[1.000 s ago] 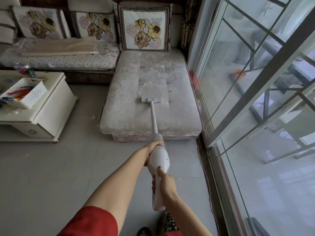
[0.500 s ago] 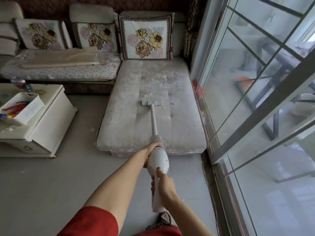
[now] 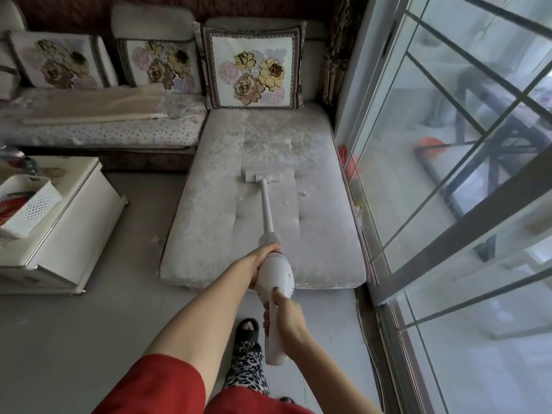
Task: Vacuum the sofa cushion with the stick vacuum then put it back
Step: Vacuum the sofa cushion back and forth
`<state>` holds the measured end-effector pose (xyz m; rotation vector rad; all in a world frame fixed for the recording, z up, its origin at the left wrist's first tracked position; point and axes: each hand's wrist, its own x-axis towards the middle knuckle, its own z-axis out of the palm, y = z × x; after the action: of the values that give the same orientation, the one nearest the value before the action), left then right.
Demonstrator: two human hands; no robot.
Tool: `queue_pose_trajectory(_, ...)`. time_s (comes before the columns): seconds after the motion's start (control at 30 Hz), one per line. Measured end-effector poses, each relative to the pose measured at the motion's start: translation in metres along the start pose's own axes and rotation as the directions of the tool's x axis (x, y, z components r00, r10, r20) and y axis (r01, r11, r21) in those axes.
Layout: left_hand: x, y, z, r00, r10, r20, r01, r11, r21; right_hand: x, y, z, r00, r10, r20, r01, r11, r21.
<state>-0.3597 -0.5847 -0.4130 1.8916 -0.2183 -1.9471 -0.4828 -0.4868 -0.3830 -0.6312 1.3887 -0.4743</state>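
The sofa cushion (image 3: 263,204), a long pale chaise pad running from the flowered pillow (image 3: 253,73) towards the person, filled the middle of the view, with the glass sliding door (image 3: 448,174) just beside its right edge. On it lay the stick vacuum (image 3: 270,234): its flat floor head (image 3: 262,176) sat pressed on the cushion about halfway along, the wand slanting back to the white motor body near the cushion's front edge.

Judged from this, the vacuuming was under way rather than finished. A few small white scraps (image 3: 304,193) lay on the cushion just right of the wand, so at least that strip looked unswept, and the stretch beyond the head up to the pillow had yet to be checked. Putting the vacuum back was wholly still to do.

The left hand (image 3: 259,262) was wrapped closed around the front of the motor body, fingers curled over its far side. The right hand (image 3: 285,316) was closed around the handle lower down, thumb laid along the top of the casing.
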Motion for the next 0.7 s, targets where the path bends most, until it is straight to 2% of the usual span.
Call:
queue_pose_trajectory(0.5,0.047,0.162,-0.061,1.0,0.006,-0.007,-0.005,0.999,0.043,0.101,-0.133,0.074,0.998,0.07,-0.008,-0.069,0.995,0.071)
queue_pose_trajectory(0.7,0.064,0.223,-0.095,1.0,0.02,0.015,-0.021,0.997,0.076,0.14,-0.18,0.114,0.998,0.051,-0.031,-0.048,0.995,0.086)
